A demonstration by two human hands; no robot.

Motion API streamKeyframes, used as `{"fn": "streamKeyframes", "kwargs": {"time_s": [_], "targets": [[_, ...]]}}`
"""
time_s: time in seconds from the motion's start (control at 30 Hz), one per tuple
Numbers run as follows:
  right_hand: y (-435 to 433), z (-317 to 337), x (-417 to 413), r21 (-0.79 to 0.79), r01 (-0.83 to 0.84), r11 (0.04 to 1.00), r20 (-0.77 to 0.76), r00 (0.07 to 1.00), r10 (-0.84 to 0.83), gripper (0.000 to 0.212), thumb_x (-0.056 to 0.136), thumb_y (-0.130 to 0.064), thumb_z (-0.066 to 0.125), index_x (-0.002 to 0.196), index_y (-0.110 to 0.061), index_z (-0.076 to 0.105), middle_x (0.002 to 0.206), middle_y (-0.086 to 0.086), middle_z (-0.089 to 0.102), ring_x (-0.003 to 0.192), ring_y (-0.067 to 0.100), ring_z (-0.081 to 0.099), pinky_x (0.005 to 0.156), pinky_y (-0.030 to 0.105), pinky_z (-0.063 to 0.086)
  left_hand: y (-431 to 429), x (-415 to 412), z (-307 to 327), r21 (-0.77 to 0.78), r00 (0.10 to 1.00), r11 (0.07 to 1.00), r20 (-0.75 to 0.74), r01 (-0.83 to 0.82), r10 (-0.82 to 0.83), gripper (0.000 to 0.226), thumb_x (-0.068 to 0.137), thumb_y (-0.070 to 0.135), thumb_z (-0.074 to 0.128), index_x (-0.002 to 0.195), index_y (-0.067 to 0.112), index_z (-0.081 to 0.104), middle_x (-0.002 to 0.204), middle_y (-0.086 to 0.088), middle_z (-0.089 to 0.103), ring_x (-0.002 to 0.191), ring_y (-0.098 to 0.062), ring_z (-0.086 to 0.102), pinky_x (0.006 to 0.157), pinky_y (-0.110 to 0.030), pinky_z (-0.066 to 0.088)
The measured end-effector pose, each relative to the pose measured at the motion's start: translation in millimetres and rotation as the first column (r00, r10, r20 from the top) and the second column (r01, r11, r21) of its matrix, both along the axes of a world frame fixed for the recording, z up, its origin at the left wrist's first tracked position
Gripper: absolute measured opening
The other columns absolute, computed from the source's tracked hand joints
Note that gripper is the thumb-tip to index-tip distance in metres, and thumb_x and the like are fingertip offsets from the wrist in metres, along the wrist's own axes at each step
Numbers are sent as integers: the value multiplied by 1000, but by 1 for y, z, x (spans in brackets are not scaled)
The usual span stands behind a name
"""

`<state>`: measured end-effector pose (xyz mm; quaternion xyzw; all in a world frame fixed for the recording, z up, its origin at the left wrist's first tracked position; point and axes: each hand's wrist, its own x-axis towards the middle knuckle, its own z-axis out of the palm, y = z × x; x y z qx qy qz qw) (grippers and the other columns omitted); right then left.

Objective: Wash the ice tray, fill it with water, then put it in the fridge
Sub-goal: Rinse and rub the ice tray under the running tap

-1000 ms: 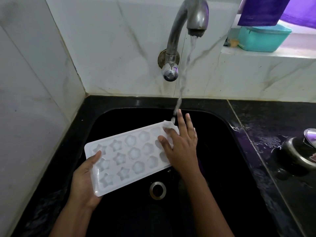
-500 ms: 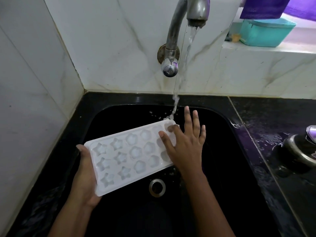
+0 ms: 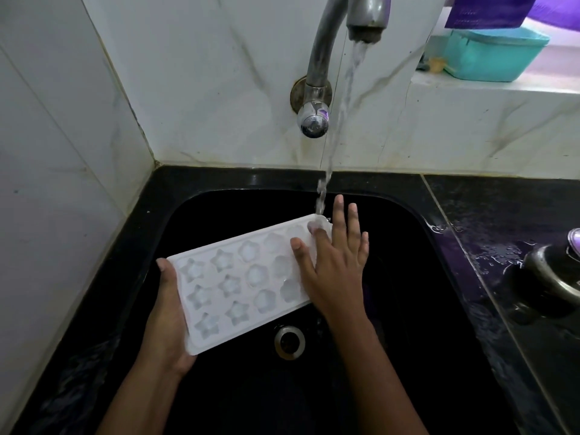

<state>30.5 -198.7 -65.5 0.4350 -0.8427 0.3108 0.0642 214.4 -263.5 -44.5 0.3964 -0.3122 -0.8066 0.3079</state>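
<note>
White ice tray [image 3: 238, 287] with star and flower moulds, face up, tilted, over black sink [image 3: 439, 309]

No legible text, brand or number anywhere. Faint print on the purple cloth [image 3: 489, 11] at 1 o'clock is too blurred to read. Ice tray [image 3: 241, 284] carries no markings.

I see the ice tray [image 3: 241, 284] over the sink [image 3: 439, 309] under the tap [image 3: 326, 58] (drain [image 3: 289, 341] below), left hand [image 3: 166, 321] at its left end, right hand [image 3: 335, 265] on its right.
</note>
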Motion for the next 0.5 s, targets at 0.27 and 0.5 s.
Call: {"fn": "streamKeyframes", "kwargs": {"time_s": [0.27, 0.5], "targets": [[7, 1, -9, 45, 36, 998, -50, 998, -34, 60, 91, -59, 18, 118, -26, 61, 159, 0, 1, 144, 12, -12, 113, 44, -4, -2, 5, -1, 42, 1000, 999, -9, -16, 16, 77, 85, 76, 21, 107, 23, 72, 108, -9, 73, 91, -26, 72, 57, -36, 59], [11, 4, -15, 82, -82, 993, 34, 996, 80, 64, 88, -63, 12, 124, -33, 56, 158, -10, -7, 141, 5, -23, 113, 38, -13, -6, 9, -3, 20, 999, 999, -20, -50, 51, 78, 80, 78, 27, 117, 23, 68, 115, -10, 71, 99, -28, 70, 64, -41, 60]]}}
